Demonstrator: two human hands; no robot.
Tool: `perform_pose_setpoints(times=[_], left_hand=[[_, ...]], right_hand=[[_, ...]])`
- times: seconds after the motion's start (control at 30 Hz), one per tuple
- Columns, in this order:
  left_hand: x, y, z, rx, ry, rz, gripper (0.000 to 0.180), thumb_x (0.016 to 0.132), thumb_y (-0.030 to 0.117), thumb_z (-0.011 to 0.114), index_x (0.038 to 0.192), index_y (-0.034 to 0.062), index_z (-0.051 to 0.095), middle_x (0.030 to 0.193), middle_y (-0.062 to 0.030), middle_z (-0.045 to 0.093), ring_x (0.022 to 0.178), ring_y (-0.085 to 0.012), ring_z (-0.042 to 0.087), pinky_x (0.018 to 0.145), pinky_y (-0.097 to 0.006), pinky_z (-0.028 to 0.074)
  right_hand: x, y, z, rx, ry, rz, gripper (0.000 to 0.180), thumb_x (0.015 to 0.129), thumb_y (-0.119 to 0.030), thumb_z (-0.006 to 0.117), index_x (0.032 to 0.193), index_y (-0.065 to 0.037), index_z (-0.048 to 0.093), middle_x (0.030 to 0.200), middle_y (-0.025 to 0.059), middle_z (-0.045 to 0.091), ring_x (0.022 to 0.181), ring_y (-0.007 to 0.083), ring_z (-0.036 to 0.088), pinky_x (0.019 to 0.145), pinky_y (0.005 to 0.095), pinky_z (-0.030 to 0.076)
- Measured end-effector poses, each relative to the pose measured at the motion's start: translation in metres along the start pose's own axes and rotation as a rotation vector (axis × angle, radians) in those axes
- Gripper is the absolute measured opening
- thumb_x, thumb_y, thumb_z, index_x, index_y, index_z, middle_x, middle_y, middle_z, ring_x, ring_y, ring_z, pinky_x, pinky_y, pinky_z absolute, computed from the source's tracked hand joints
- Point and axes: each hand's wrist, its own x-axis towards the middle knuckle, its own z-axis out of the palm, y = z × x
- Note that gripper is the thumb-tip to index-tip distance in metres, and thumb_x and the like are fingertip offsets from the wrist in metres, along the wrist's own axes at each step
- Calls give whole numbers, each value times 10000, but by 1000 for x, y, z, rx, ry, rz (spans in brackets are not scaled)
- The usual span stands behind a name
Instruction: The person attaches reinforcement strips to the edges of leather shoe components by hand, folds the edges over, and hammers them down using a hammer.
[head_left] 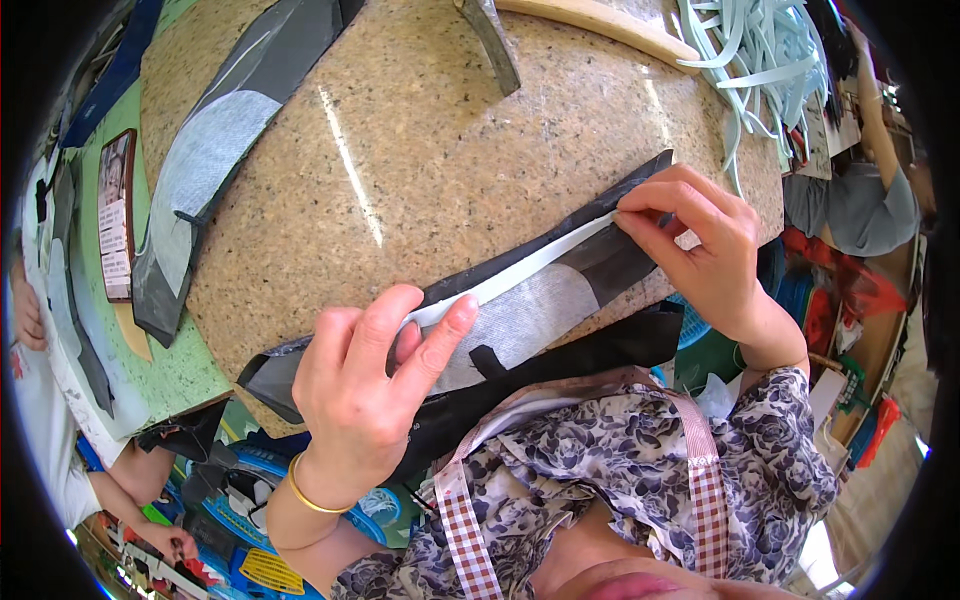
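Head view, the only one: the main thing is a long curved black piece (560, 290) lying across the near edge of the speckled granite tabletop (420, 160), running from lower left up to the right. It's dark and a bit shiny like synthetic leather, with a pale grey fabric patch (525, 320) that looks woven or fuzzy in the middle. Along its upper edge runs a narrow white strip (530, 268), flat and smooth like tape.

The left hand (365, 385) comes up from the bottom, wrist bent, gold bangle (310, 495) on it. Its grip is closed on the white strip's near end, thumb and forefinger pinching it against the black piece. The right hand (705, 250) reaches in from the right with fingers curled down, fingertips pinching the strip's far end at the top right tip of the piece. So both grips are closed on that strip, which looks taut between them.

Other stuff: a second black and grey piece (205, 180) lies farther off on the left of the tabletop, well apart. A heap of pale blue strips (760, 50) sits at the top right. A curved wooden edge (600, 20) shows at the top. Another person's arm (130, 470) is at the lower left.
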Motion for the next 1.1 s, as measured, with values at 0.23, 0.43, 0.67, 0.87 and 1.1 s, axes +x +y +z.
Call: perform_pose_setpoints(times=[0.23, 0.43, 0.67, 0.87, 1.1], left_hand=[[-6, 3, 2, 81, 62, -124, 414, 744, 57, 720, 1140, 179, 719, 890, -16, 552, 658, -176, 498, 523, -285, 440], [-15, 5, -8, 26, 98, -392, 407, 788, 210, 791, 1131, 76, 618, 797, -66, 581, 644, -216, 578, 537, -305, 471], [-45, -13, -33, -729, 108, -826, 314, 753, 4, 793, 1033, 11, 652, 812, -36, 655, 658, -74, 593, 568, -204, 471], [-45, -21, -38, -660, 75, -761, 151, 831, -56, 689, 977, -38, 658, 822, -35, 647, 652, -59, 585, 572, -171, 463], [-31, -40, -44, -217, -106, -682, 245, 762, 65, 794, 839, 57, 562, 570, -11, 441, 490, -78, 379, 468, -244, 316]], right_hand=[[15, 10, -12, -35, -52, 243, 244, 726, -70, 816, 890, -53, 635, 702, 27, 613, 567, 93, 570, 497, 235, 443], [23, -50, 40, 123, -171, -708, 308, 719, -149, 767, 967, 13, 680, 1066, 145, 697, 900, 282, 666, 711, 337, 556], [24, -48, 53, 93, -330, -666, 353, 632, -141, 760, 952, -4, 701, 1162, 88, 667, 973, 255, 629, 694, 337, 576], [31, -54, 53, 97, -386, -663, 353, 631, -142, 765, 954, -12, 705, 1159, 76, 674, 966, 248, 632, 678, 334, 570], [29, -63, 42, -11, -419, -690, 401, 632, -116, 750, 1007, 17, 697, 1203, 88, 656, 962, 258, 631, 705, 332, 560]])
